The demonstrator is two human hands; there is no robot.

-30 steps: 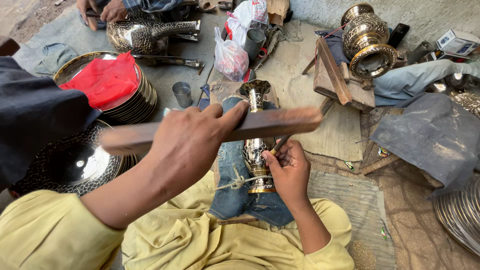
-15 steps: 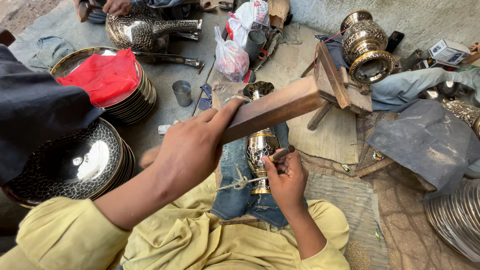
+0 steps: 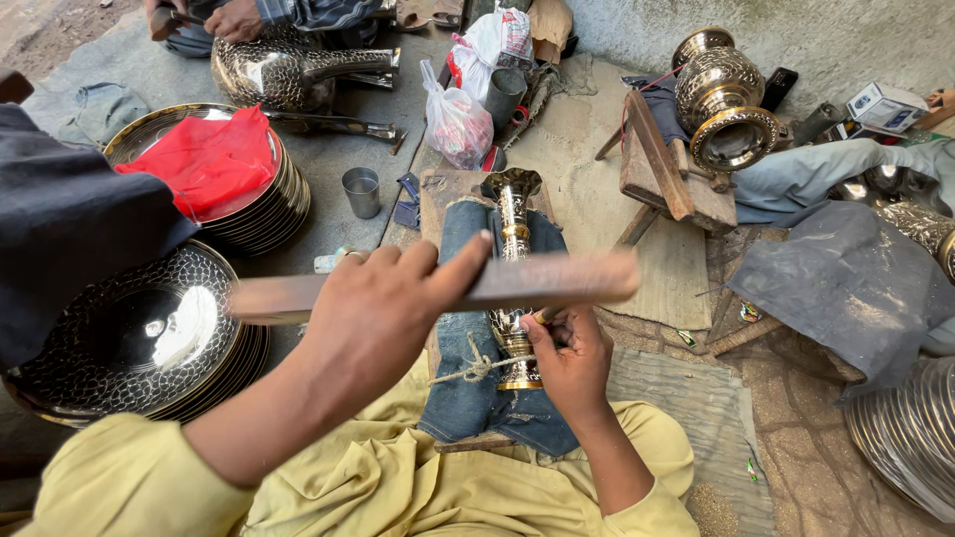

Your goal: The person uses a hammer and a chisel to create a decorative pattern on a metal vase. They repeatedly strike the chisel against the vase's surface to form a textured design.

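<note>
Gripping a flat wooden bar (image 3: 557,281) crosswise, left hand (image 3: 383,303) hovers above brass vase (image 3: 514,231) lying on denim pad (image 3: 468,398); right hand (image 3: 569,356) pinches small tool against vase.

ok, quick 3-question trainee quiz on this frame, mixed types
1. True or false: the left hand grips a flat wooden bar.
2. What lies under the slim metal vase? A) red cloth B) blue denim cloth C) plastic bag
3. What does the right hand pinch against the vase?

Key:
1. True.
2. B, the blue denim cloth.
3. A thin tool, too small to identify.
</note>
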